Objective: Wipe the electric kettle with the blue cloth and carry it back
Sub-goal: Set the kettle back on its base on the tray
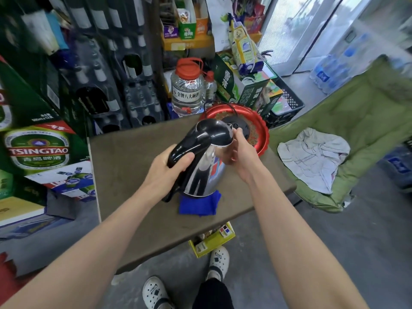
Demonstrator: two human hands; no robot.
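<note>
Down at the bottom, 2 white clogs [187, 277] on the grey floor, and 1 yellow box [211, 241] poking out from under the counter [133, 219]. On the brown counter there's 1 blue cloth [199, 205], bunched flat near the front edge. The electric kettle [207, 161] is right over it, with its bottom rim covering the cloth's far edge. Can't tell if it's resting on the cloth or lifted a bit.

Both hands are on the kettle. The left hand [169, 169] has its fingers [187, 160] wrapped tight round the black handle. The right hand [242, 155] cups the shiny steel side, fingers curved round it, with 1 fingertip up at the lid rim.

Just behind, 1 red tray [262, 139] sits on the counter's far corner with the round black kettle base [238, 126] in it, cord trailing off. Past that are 2 clear bottles with red caps, the big jug [187, 92] and a smaller one beside it. Left side is stacked with Tsingtao beer cartons [38, 148]. On the right, 1 green padded chair [356, 121] has a white rag [312, 157] on it.
</note>
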